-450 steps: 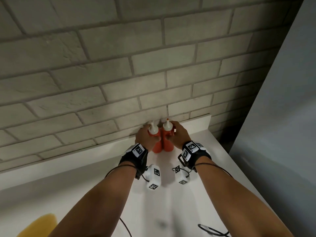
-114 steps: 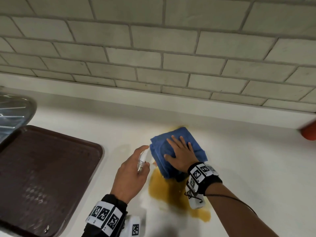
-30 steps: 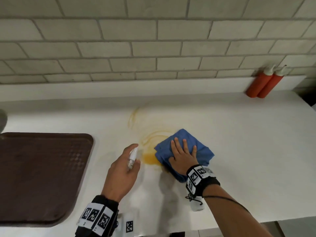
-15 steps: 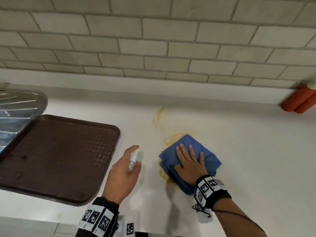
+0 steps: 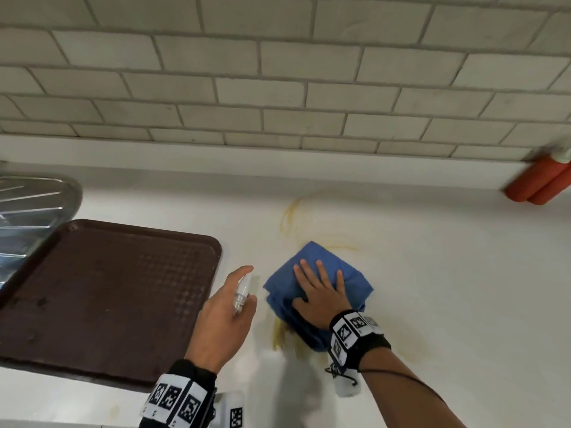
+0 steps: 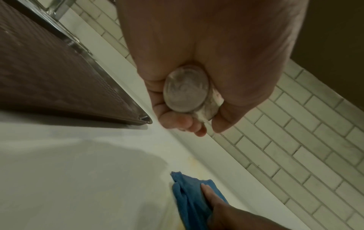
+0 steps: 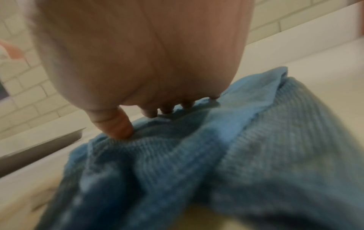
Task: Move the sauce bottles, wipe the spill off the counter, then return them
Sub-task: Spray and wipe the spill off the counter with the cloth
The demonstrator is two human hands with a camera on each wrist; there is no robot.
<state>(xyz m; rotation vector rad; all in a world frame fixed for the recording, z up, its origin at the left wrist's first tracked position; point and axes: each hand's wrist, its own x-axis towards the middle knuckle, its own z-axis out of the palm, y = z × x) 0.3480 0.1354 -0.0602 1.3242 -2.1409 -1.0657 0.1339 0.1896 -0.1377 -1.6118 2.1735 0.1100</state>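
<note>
Flat-palmed, the right hand (image 5: 321, 296) presses the folded blue cloth (image 5: 349, 279) onto the counter (image 5: 432, 273) with its fingers straight and spread, nothing curled round the fabric, while the left hand (image 5: 222, 319) curls round a small clear spray bottle (image 5: 241, 293), forefinger raised near its nozzle. That cloth looks soft, ribbed and bunched in loose folds (the right wrist view shows them rucked up under the thumb), so it will likely slide and crumple unless weight stays on its middle; a flat press suits it better than a pinch. Yellow spill (image 5: 279, 336) smears out from under the cloth's near edge, with thin streaks beyond it toward the wall, so the wiping seems only partly done. Both red sauce bottles (image 5: 537, 183) stand together against the tiled backsplash at the far right, well apart from the spill. They look like light, squeezable plastic, probably best taken round the body, not the white cap. To the left lies a brown tray (image 5: 102, 291)
</note>
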